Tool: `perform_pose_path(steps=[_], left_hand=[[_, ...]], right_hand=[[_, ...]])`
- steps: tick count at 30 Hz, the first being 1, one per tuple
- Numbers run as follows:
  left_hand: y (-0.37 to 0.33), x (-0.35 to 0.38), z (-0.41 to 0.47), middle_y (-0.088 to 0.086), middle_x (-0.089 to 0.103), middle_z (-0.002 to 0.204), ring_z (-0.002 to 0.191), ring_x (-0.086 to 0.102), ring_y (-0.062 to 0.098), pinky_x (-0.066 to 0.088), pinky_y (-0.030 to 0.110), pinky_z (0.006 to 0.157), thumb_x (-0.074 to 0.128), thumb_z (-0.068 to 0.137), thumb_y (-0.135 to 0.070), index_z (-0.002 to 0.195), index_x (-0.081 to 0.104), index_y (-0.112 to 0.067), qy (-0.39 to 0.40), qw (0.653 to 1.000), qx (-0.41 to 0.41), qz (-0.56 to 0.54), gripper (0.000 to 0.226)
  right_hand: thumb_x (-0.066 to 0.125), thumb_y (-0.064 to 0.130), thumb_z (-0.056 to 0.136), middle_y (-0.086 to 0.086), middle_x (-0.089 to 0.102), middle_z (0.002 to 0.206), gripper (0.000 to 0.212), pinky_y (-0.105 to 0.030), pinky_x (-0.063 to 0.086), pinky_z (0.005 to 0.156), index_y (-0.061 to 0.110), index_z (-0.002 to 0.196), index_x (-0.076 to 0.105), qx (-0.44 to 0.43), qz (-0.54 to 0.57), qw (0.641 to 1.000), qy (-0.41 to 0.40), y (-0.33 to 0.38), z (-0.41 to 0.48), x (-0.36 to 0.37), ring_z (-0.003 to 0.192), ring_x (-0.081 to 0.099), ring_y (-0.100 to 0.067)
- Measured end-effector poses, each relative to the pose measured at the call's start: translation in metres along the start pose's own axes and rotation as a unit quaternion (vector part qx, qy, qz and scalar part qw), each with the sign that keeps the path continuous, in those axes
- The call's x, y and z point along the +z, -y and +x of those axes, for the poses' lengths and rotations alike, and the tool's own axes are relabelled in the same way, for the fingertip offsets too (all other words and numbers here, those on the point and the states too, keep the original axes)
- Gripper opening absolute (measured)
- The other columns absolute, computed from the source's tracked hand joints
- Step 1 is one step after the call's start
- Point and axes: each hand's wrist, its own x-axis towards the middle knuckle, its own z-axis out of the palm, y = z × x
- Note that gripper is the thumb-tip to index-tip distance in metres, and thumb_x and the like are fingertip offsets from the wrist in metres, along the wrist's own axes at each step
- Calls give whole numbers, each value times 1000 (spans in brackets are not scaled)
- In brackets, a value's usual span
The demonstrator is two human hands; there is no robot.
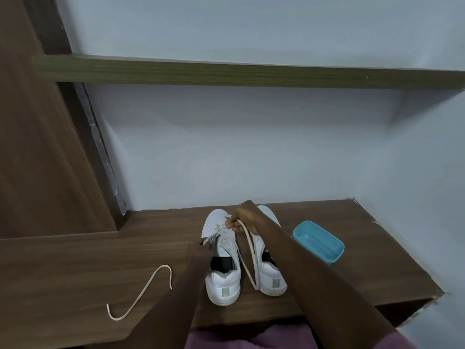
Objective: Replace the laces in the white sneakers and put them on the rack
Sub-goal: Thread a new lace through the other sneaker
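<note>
While both white sneakers stand side by side on the brown wooden counter (75, 268), toes toward the pale wall (226, 159) and heels toward the person, both hands are busy at the front of the pair. The left sneaker (222, 285) has a threaded lace (222, 234) crossing its upper eyelets. The left hand (198, 250) sits at that shoe's outer side, and its fingers are curled and pinching a flat end of that threaded lace. The right hand (245, 217) is over the toe area between the two shoes, and its fingers are closed around a long lace (251, 253). This hangs down in a narrow loop that reaches the heel of the right sneaker (273, 280). Whether the long lace and the threaded one are a single piece cannot be told. The right forearm crosses over the right sneaker and hides most of its top.

A loose lace (141, 293) lies curved on the counter well to the left of the shoes, touching neither hand. A shallow blue tray (315, 240) rests on the counter just to the right of the right sneaker. Above, a dark wooden shelf (251, 74) runs across the wall, and a tall wooden panel (37, 147) fills the left side. Purple cloth (251, 338) shows at the bottom edge, between the forearms.
</note>
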Motion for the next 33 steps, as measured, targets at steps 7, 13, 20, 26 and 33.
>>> perform_pose_path(steps=[7, 13, 20, 26, 33], left_hand=[[3, -2, 3, 23, 65, 106, 85, 55, 24, 38, 29, 72, 59, 92, -10, 110, 63, 9, 2, 996, -43, -77, 27], [4, 0, 2, 14, 62, 90, 82, 56, 25, 41, 28, 67, 59, 91, -9, 108, 63, 11, 1, 993, -49, -110, 27], [4, 0, 2, 20, 65, 106, 85, 56, 24, 42, 29, 68, 57, 92, -8, 111, 63, 7, 7, 991, -55, -123, 24], [7, 0, 3, 10, 65, 86, 79, 59, 23, 44, 31, 72, 58, 90, -8, 106, 66, 4, 7, 989, -54, -136, 21], [6, 0, 0, 1, 59, 71, 65, 53, 11, 41, 23, 55, 55, 91, -4, 95, 64, 4, 2, 992, -38, -123, 13]], right_hand=[[62, 4, 85, -6, 56, 55, 7, -11, 26, 34, 1, 79, 64, -50, -110, 992, -24, -16, 10, 11, 37, 39, -4], [47, -2, 88, -10, 52, 58, 16, -17, 35, 40, -1, 77, 59, -5, -161, 987, 3, -33, 21, 25, 43, 51, -11], [67, 14, 80, -10, 72, 92, 16, -28, 51, 70, 2, 88, 75, -125, -324, 937, -34, -46, 36, 37, 77, 63, -14], [47, 22, 91, -10, 67, 109, 27, -31, 46, 78, 7, 104, 65, -169, -493, 843, -134, -51, 33, 44, 105, 60, -29], [47, 24, 92, 1, 70, 107, 28, -28, 45, 75, 22, 104, 73, -200, -496, 836, -124, -62, 41, 48, 101, 63, -23]])
